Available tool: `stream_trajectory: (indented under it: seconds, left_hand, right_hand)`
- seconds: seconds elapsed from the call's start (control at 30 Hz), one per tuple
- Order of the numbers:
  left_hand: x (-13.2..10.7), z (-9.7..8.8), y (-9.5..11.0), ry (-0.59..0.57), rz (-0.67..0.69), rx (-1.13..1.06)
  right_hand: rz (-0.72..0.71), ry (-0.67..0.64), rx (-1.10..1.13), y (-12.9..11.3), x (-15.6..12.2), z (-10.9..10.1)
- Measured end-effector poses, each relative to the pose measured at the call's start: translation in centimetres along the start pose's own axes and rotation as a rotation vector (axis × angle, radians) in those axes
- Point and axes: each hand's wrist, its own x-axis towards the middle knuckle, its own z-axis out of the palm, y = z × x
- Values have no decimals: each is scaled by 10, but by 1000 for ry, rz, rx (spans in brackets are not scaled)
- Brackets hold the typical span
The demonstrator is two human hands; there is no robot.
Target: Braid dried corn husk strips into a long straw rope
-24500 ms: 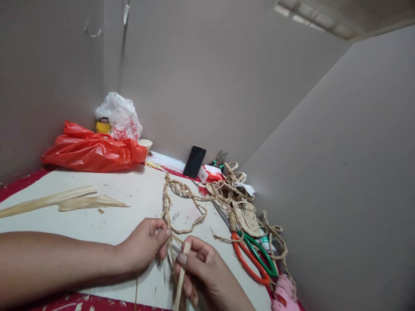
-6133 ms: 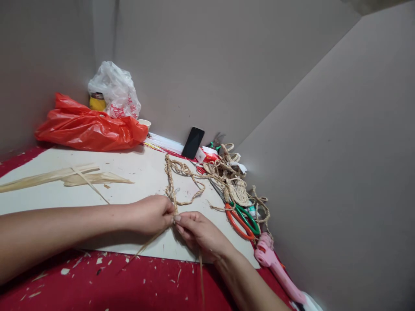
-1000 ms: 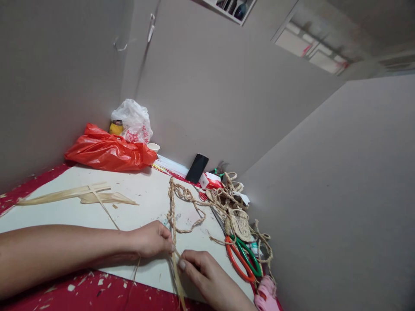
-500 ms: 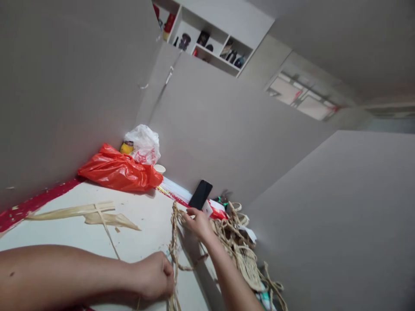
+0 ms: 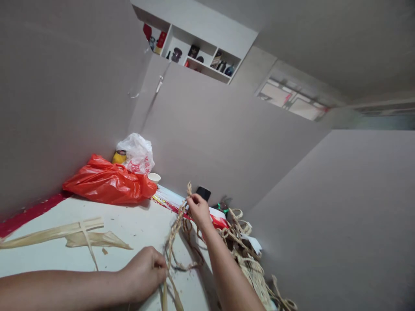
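Note:
A braided straw-coloured rope (image 5: 175,230), which looks like dried plant fibre, runs between my two hands above the white table. My right hand (image 5: 199,211) pinches it near its upper end, and a short tip stands out past the fingers. Lower down, my left hand (image 5: 146,271) is closed on the same rope, with flat loose strands (image 5: 175,293) hanging below the fingers. A slack loop of the rope droops to the right of my left hand. Dry leaf strips (image 5: 87,233) lie crossed on the table to the left.
A red plastic bag (image 5: 110,181), a white bag (image 5: 136,151), a yellow jar (image 5: 119,157) and a white cup (image 5: 154,177) stand by the wall. A phone (image 5: 203,192) leans behind my right hand. Coiled rope (image 5: 251,268) is heaped at right.
My right hand has risen with the rope's upper end, now in front of the phone. My left hand stays low on the rope. The whole view has shifted slightly.

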Motion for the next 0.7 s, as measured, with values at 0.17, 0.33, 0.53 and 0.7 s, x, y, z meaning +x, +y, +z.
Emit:
stream_trajectory:
  seconds: [0.17, 0.33, 0.53, 0.7]
  left_hand:
    - [10, -11, 4, 24, 34, -103]
    - [19, -28, 7, 113, 114, -127]
    - [30, -48, 10, 233, 168, -78]
    - [34, -52, 6, 270, 226, -25]
  right_hand:
    - [-35, 23, 229, -21, -14, -76]
    - [-81, -80, 282, -47, -35, -145]
    - [-88, -129, -54, -64, -46, -213]
    - [-170, 122, 59, -91, -59, -237]
